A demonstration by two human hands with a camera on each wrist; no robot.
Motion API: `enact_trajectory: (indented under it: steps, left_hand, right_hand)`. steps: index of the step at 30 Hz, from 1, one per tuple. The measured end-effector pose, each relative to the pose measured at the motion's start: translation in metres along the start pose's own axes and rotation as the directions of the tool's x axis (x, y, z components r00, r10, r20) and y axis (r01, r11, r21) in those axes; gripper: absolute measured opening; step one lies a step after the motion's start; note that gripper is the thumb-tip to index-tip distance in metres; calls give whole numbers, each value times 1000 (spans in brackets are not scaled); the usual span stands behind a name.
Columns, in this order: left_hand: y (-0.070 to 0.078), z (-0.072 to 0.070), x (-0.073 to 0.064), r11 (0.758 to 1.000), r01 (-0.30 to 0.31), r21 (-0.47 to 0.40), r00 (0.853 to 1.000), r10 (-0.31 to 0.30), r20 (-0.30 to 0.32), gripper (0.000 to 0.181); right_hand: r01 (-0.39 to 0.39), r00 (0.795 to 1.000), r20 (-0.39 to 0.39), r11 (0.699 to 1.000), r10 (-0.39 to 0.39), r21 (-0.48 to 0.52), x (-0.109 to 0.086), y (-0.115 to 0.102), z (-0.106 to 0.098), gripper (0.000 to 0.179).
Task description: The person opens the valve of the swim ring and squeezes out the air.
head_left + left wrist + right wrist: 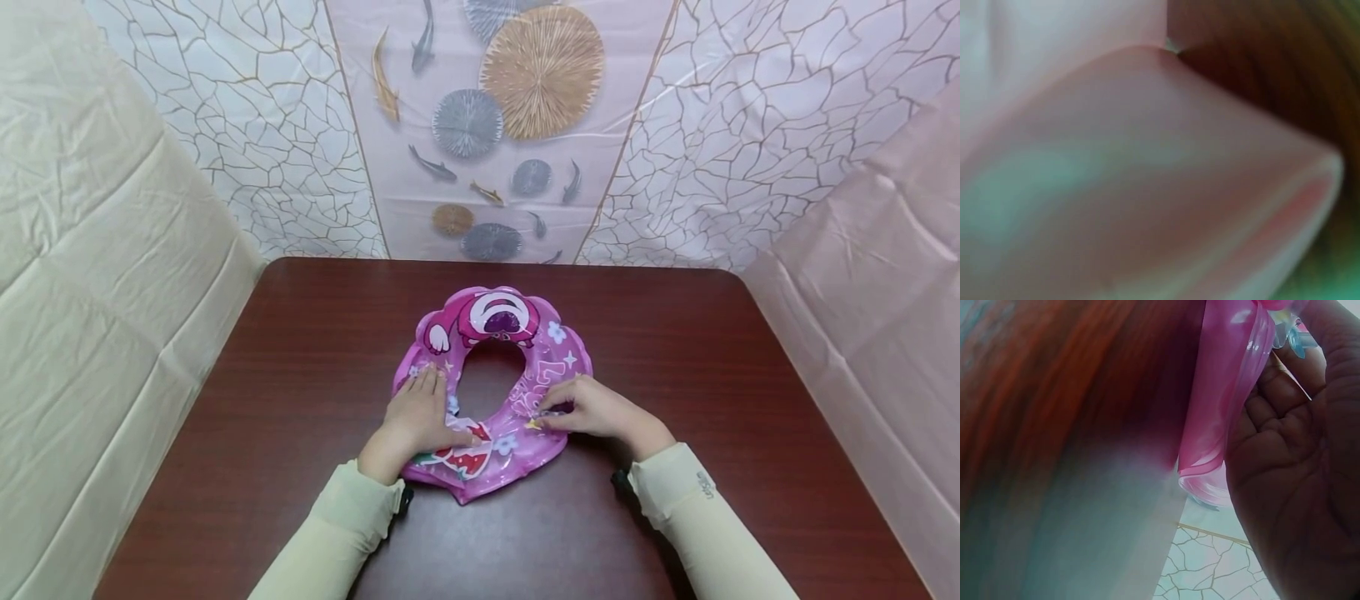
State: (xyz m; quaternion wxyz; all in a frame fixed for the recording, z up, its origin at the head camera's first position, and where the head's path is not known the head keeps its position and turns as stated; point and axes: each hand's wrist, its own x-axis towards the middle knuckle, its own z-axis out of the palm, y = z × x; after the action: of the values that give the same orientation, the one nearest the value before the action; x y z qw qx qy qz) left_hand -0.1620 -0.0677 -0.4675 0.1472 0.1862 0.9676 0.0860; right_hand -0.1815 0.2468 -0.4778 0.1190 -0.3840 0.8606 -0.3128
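A pink inflatable ring (536, 375) lies flat mid-worktop (300, 400). My left grip (420, 417) rests spread on it; my right grip (596, 408) pinches its clear tab (1297, 345), probably the valve. It looks light, soft, slippery; best held by the puffed tube.

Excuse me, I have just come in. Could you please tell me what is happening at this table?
A person is handling a pink inflatable ring that lies on a dark wooden table. The left hand rests spread on its near left part. The right hand pinches at the right side, by a small clear, bluish piece that looks like the valve. The ring seems only partly filled.
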Motion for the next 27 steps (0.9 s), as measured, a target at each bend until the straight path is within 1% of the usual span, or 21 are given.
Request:
enact_trajectory:
  steps: [4, 7, 8, 10, 12, 13, 16, 17, 19, 20, 21, 23, 25, 26, 27]
  left_hand:
    - [0, 2, 0, 1000, 9, 2, 1000, -9, -18, 119]
    - [2, 5, -1, 1000, 26, -16, 998, -26, -65, 112]
    - [3, 5, -1, 999, 26, -22, 996, -28, -89, 107]
    - [5, 5, -2, 999, 12, -45, 989, -19, -144, 86]
    - [6, 5, -3, 998, -21, -59, 982, 10, -191, 62]
    - [6, 5, -3, 997, -41, -63, 978, 27, -207, 53]
    - [5, 4, -6, 994, -94, -60, 967, 77, -243, 42]
    - [4, 3, -7, 993, -102, -62, 964, 83, -251, 39]
    - [4, 2, -9, 992, -94, -81, 960, 69, -271, 36]
    - [4, 2, -9, 991, -81, -106, 958, 48, -282, 37]
    - [4, 2, -10, 987, -63, -145, 958, 19, -288, 42]
    - [5, 2, -10, 972, -17, -236, 952, -57, -302, 60]
    - [6, 3, -10, 944, 24, -330, 946, -128, -298, 86]
    - [6, 3, -10, 931, 33, -363, 944, -148, -296, 100]
    - [6, 2, -9, 924, 39, -379, 944, -158, -290, 115]
  right_hand:
    - [-10, 1000, 0, 1000, 10, 14, 0, -1, 1, 17]
    - [-36, 999, 7, 999, 36, 17, -1, -1, 2, 16]
    - [-41, 999, 8, 999, 41, 14, -1, -2, 2, 15]
    - [-44, 999, 6, 999, 44, 8, -2, -2, 2, 13]
    - [-41, 999, -2, 999, 41, 8, -3, -1, 2, 12]
    - [-31, 999, -8, 999, 31, 8, -2, -1, 3, 11]
    - [-1, 1000, -27, 1000, 1, 18, -3, 0, 3, 11]
    - [10, 999, -33, 1000, -9, 22, -3, 0, 4, 12]
    - [34, 998, -44, 999, -34, 21, -2, 2, 4, 12]
    - [40, 998, -48, 999, -39, 20, -2, 2, 4, 12]
    - [46, 998, -50, 999, -45, 19, -1, 3, 4, 13]
    - [55, 997, -50, 998, -55, 14, -1, 4, 4, 13]
    - [62, 997, -49, 998, -61, 10, -1, 5, 3, 13]
    - [64, 997, -49, 998, -64, 9, -1, 5, 2, 12]
    - [68, 997, -50, 998, -67, 7, -1, 5, 2, 12]
